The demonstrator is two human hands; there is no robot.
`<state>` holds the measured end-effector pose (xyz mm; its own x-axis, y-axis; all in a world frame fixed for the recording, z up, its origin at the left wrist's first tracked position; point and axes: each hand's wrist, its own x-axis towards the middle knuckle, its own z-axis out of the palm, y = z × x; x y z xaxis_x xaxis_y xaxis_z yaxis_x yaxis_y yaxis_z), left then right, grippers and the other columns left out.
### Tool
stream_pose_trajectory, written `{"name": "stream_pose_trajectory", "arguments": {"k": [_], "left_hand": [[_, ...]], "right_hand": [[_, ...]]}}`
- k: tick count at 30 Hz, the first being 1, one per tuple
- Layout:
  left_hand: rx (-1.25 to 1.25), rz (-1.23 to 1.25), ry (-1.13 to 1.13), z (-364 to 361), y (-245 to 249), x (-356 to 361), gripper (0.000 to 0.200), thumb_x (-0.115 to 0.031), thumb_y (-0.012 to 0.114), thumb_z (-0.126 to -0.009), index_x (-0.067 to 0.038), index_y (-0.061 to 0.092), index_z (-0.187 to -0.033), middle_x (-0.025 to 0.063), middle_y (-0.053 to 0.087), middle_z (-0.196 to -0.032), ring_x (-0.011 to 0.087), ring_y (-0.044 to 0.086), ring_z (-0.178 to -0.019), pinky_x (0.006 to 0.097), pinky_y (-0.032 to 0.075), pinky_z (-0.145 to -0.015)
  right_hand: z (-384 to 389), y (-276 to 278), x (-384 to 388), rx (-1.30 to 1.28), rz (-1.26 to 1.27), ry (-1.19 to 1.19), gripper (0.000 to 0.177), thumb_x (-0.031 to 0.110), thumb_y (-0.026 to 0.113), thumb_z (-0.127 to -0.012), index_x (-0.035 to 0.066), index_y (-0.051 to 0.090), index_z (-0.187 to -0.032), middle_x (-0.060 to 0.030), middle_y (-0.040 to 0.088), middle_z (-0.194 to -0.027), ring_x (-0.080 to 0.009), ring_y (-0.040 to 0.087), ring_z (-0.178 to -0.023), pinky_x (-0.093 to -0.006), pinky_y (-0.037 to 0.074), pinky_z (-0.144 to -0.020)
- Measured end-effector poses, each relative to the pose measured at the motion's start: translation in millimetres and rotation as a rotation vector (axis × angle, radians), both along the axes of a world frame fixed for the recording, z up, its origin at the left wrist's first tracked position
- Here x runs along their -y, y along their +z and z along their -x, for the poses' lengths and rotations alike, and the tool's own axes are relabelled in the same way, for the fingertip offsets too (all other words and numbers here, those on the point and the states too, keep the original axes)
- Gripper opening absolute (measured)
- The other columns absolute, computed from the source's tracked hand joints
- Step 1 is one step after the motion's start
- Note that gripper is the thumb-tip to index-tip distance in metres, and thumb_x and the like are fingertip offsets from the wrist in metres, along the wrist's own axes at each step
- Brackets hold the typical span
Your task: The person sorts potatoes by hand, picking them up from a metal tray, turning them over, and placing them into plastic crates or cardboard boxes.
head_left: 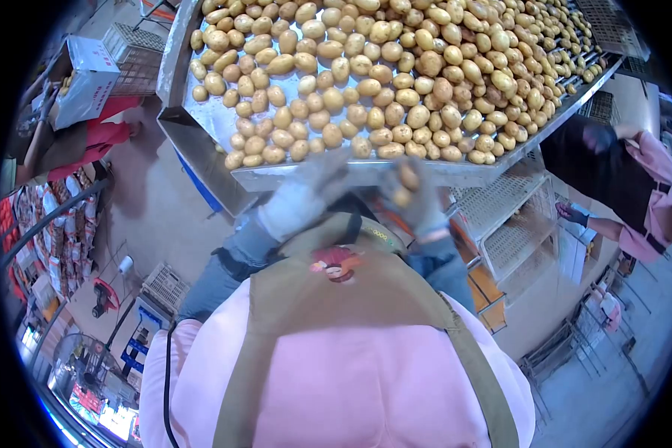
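Note:
Potatoes (pixel 418 116) lie heaped on a metal sorting table (pixel 440 175) at the top of the head view, denser toward the right. My right hand (pixel 423 203), in a pale glove, is at the table's near edge with its fingers around a potato (pixel 408 178); a second potato (pixel 402 198) shows just below it. My left hand (pixel 300 200), also gloved, reaches to the same edge beside the nearest potatoes. Motion smears its fingers, so their grip cannot be made out.
Plastic crates (pixel 515 224) stand below the table on the right. Another person in a dark apron (pixel 597 164) is at the right side. On the left, a person's arm is by a white carton (pixel 88 81). Filled bags (pixel 60 231) and a fan (pixel 82 366) are farther down.

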<state>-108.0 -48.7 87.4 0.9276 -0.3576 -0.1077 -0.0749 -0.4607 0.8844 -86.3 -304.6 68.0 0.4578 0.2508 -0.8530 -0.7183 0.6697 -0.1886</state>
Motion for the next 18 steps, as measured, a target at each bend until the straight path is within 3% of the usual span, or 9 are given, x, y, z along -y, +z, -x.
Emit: {"name": "stream_pose_trajectory", "arguments": {"k": [2,3,4,8,10,12,14,15,18], "left_hand": [[-0.277,0.100,0.202,24.0,-50.3,-27.0,0.033,-0.014,0.056,-0.104,-0.004,0.060,-0.135,0.0135,0.070,-0.117,0.0199,0.066,-0.109,0.0330,0.050,-0.097],[-0.331,0.008,0.266,25.3,-41.5,-41.5,0.030,-0.014,0.055,-0.105,-0.002,0.063,-0.131,0.0109,0.071,-0.114,0.0162,0.067,-0.104,0.0310,0.051,-0.094],[-0.343,-0.031,0.394,31.2,-46.3,-52.7,0.031,-0.024,0.058,-0.101,-0.005,0.066,-0.126,0.0190,0.071,-0.109,0.0316,0.069,-0.101,0.0383,0.053,-0.090],[-0.254,-0.043,0.482,5.3,-64.9,-67.3,0.032,-0.021,0.058,-0.102,-0.004,0.065,-0.128,0.0159,0.072,-0.112,0.0264,0.069,-0.104,0.0348,0.052,-0.092],[-0.124,-0.137,0.432,-37.7,-58.6,-55.3,0.034,-0.021,0.058,-0.102,-0.004,0.063,-0.131,0.0159,0.071,-0.117,0.0275,0.067,-0.109,0.0350,0.051,-0.095],[0.045,-0.224,0.392,-83.3,-76.7,-34.4,0.038,-0.025,0.057,-0.101,-0.007,0.061,-0.134,0.0165,0.068,-0.123,0.0343,0.063,-0.114,0.0394,0.049,-0.099],[0.114,-0.474,0.230,-126.9,-92.9,-20.7,0.033,-0.023,0.057,-0.097,-0.008,0.063,-0.126,0.0185,0.067,-0.119,0.0345,0.064,-0.113,0.0419,0.050,-0.095],[0.059,-0.632,0.144,-147.1,-106.3,-13.1,0.029,-0.024,0.059,-0.095,-0.007,0.065,-0.117,0.0177,0.068,-0.116,0.0344,0.066,-0.108,0.0430,0.052,-0.093],[-0.135,-0.689,0.138,-174.4,-109.2,1.9,0.032,-0.028,0.063,-0.092,-0.005,0.066,-0.114,0.0181,0.069,-0.111,0.0357,0.068,-0.102,0.0443,0.053,-0.090]], "right_hand": [[21.4,-25.7,101.7,0.334,-0.473,0.166,0.033,0.039,0.052,-0.104,0.010,0.061,-0.113,-0.0043,0.059,-0.083,-0.0192,0.062,-0.072,-0.0293,0.052,-0.065],[35.6,-6.3,134.3,0.172,0.144,0.101,0.036,0.043,0.048,-0.105,0.009,0.060,-0.108,-0.0027,0.058,-0.077,-0.0184,0.058,-0.060,-0.0293,0.049,-0.055],[42.9,-9.9,180.9,0.143,0.253,0.085,0.039,0.046,0.047,-0.105,0.010,0.059,-0.109,-0.0027,0.059,-0.079,-0.0190,0.060,-0.064,-0.0310,0.051,-0.057],[41.3,-41.2,291.1,0.179,0.830,-0.069,0.048,0.050,0.043,-0.105,0.009,0.058,-0.125,-0.0068,0.063,-0.111,-0.0223,0.064,-0.100,-0.0359,0.057,-0.083],[10.8,-34.0,275.9,0.256,1.091,-0.074,0.046,0.044,0.044,-0.107,0.006,0.056,-0.131,-0.0088,0.063,-0.120,-0.0223,0.062,-0.107,-0.0358,0.055,-0.090],[-21.1,-35.0,231.4,0.538,1.624,0.121,0.040,0.026,0.047,-0.107,0.002,0.052,-0.137,-0.0114,0.062,-0.127,-0.0233,0.060,-0.115,-0.0369,0.049,-0.100],[-44.6,-15.9,123.1,0.761,1.465,0.178,0.034,0.012,0.047,-0.104,-0.001,0.054,-0.135,-0.0138,0.061,-0.130,-0.0259,0.058,-0.118,-0.0381,0.042,-0.107],[-51.5,-18.0,87.2,0.957,1.718,0.472,0.036,0.010,0.057,-0.101,0.005,0.058,-0.136,-0.0121,0.064,-0.128,-0.0233,0.058,-0.116,-0.0367,0.045,-0.104],[-82.8,-36.4,-8.0,1.386,1.644,0.785,0.034,0.015,0.064,-0.096,0.004,0.065,-0.128,-0.0169,0.063,-0.131,-0.0331,0.056,-0.128,-0.0390,0.042,-0.110]]}}
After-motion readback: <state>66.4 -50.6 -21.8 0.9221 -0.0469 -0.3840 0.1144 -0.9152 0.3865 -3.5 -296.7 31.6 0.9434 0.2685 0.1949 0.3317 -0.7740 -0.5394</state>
